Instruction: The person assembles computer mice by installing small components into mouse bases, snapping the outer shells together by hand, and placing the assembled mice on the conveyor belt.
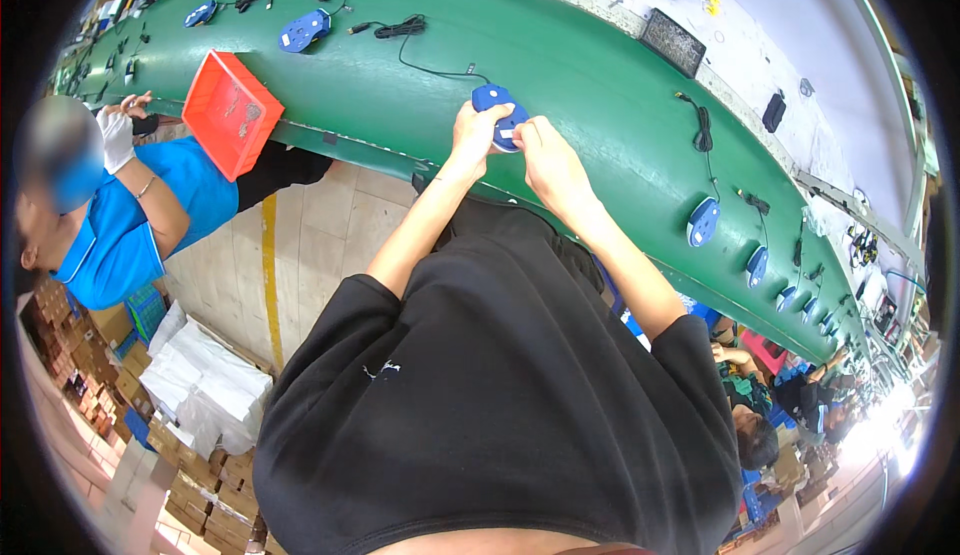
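A wired computer mouse [490,98] with a blue underside and a small white label is tilted up at the near edge of the green conveyor belt [570,65]. My left hand [474,142] is closed round its left side, thumb lying across the blue face. At the mouse's lower right edge, my right hand [551,164] pinches with its fingers by the white label; whatever lies between those fingertips is hidden. A black cable [403,29] runs from the mouse to a coiled bundle further up the belt.
More blue mice with bundled cables lie along the belt, one [304,31] to the left, another [703,222] to the right. An orange-red bin [232,115] with small parts rests on the near edge, beside a co-worker in a blue shirt [190,200]. A black rectangular tray [673,43] lies at the far edge.
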The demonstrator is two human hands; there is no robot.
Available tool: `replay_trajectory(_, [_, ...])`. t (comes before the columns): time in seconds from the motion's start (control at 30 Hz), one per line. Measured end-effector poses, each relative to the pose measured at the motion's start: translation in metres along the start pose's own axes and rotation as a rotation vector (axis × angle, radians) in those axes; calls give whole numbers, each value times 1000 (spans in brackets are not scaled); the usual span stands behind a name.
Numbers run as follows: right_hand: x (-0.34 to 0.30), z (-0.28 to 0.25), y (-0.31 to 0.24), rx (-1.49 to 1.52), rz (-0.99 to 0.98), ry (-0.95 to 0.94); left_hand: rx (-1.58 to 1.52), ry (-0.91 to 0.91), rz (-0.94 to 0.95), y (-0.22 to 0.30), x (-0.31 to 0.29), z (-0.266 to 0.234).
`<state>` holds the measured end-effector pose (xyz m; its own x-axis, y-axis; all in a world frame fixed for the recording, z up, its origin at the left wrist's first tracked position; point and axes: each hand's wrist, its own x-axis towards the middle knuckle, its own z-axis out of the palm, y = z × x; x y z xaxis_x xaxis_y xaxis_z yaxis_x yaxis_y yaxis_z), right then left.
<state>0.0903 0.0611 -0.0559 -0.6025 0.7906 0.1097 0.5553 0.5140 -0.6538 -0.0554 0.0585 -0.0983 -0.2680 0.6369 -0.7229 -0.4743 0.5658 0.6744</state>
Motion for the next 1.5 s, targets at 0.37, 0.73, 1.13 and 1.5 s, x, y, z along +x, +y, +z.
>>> replay_trajectory(0.37, [79,-69,202,-321,320,406,-182,-297,6,30,-15,-12])
replay_trajectory(0.73, [114,-41,229,-464,446,376,270,-47,118,-22,50,-58])
replay_trajectory(1.13, [272,207,-27,123,-148,-233,27,-116,84,-34,78,-62])
replay_trajectory(1.5, [263,254,-52,110,-368,-139,59,-36,172,-78,97,-52])
